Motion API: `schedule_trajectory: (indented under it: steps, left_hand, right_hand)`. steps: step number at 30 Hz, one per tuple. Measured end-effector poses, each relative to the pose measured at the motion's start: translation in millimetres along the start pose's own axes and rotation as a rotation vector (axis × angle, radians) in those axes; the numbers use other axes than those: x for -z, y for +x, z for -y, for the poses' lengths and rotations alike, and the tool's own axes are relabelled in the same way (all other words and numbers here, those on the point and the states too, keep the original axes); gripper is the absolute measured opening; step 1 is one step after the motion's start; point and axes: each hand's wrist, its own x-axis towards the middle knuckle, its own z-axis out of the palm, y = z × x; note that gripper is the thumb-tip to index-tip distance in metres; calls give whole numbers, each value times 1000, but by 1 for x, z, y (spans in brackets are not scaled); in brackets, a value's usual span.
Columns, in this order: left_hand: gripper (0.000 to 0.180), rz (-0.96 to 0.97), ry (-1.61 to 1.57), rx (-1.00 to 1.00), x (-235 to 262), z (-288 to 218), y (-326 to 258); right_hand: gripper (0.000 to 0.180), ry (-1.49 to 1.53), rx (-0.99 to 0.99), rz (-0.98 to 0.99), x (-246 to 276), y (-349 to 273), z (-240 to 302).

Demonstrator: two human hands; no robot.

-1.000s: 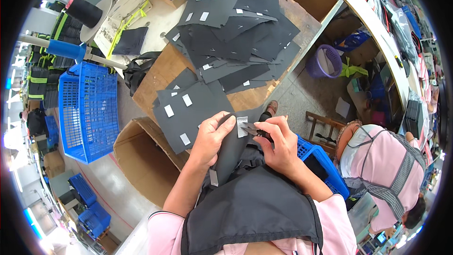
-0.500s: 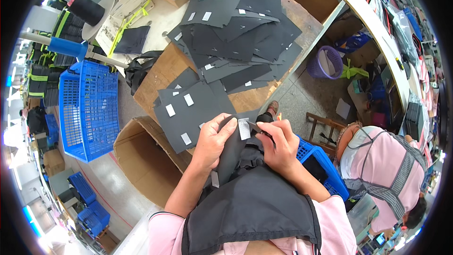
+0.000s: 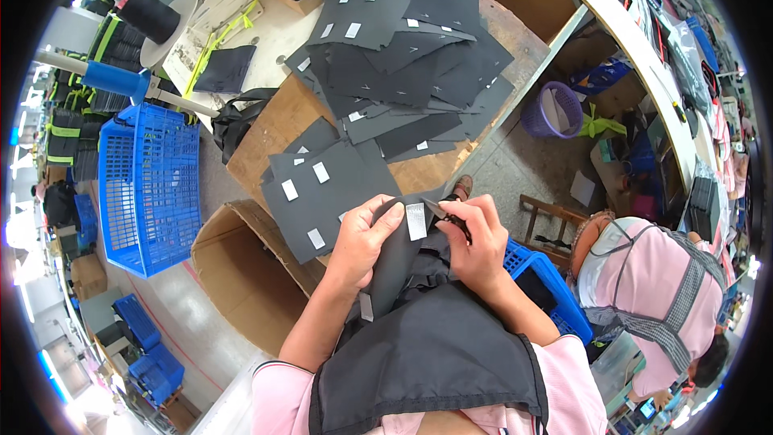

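My left hand [image 3: 360, 243] grips a dark grey fabric piece [image 3: 393, 264], folded over, its thumb on top near the upper edge. A silvery-white patch [image 3: 416, 223] sits on the piece just right of that thumb, and a second pale patch [image 3: 366, 307] shows lower down. In my right hand [image 3: 481, 251] is a small pair of thread snips [image 3: 434, 209]; the blades point left at the fabric edge beside the upper patch. Part of the snips is hidden by my fingers. More dark fabric pieces [image 3: 334, 185] with white patches lie on the wooden board just beyond my left hand.
A large heap of dark fabric panels [image 3: 394, 64] covers the table ahead. An open cardboard box [image 3: 241, 274] and a tall blue crate [image 3: 150, 193] stand left. Right are a blue basket [image 3: 576, 306], a purple bin [image 3: 555, 109] and a person in pink [image 3: 656, 282] bending over.
The snips have tilted, and their blades now lie higher, against the fabric's upper edge. My right hand has shifted slightly; my left keeps its hold.
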Motion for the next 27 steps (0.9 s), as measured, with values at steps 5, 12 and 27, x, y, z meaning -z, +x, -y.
schedule_trajectory:
  steps: [5,12,27]
  left_hand:
    - [16,47,47,-24,2,-1,1]
    - [22,138,206,32,9,-11,3]
    - [27,25,-25,38,33,-6,-10]
  right_hand:
    - [27,103,-33,127,8,8,3]
    - [21,260,-236,465,13,43,0]
    - [29,9,-143,104,-1,15,2]
